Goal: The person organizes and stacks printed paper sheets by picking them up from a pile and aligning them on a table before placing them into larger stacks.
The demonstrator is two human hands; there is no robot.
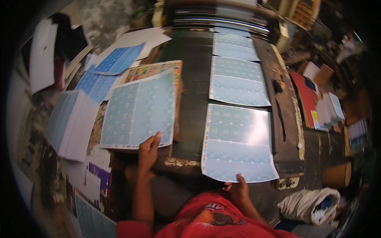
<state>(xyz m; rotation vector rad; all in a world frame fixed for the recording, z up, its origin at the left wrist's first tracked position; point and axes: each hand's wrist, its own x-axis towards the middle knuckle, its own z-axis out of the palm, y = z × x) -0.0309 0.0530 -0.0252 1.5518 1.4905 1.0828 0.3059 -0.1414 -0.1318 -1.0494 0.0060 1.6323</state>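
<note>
My left hand (148,152) is closed on the near edge of a pale blue-green printed sheet (137,111), thumb on top and fingers hidden below. This sheet lies over a pile at the left of a dark conveyor belt (192,95). At the belt's near end, my right hand (239,188) pinches the near edge of another printed sheet (238,135), its thumb on the upper face. That sheet's near edge bows over the belt's end, and its surface shines with glare. Behind it, a second printed sheet (238,81) and a third printed sheet (235,45) lie in line on the belt.
A machine with metal rollers (222,22) spans the belt's far end. Left of the pile stand a thick paper stack (75,123) and loose blue sheets (119,59). On the right are a red board (303,93), a paper bundle (329,111) and a whitish sack (309,204).
</note>
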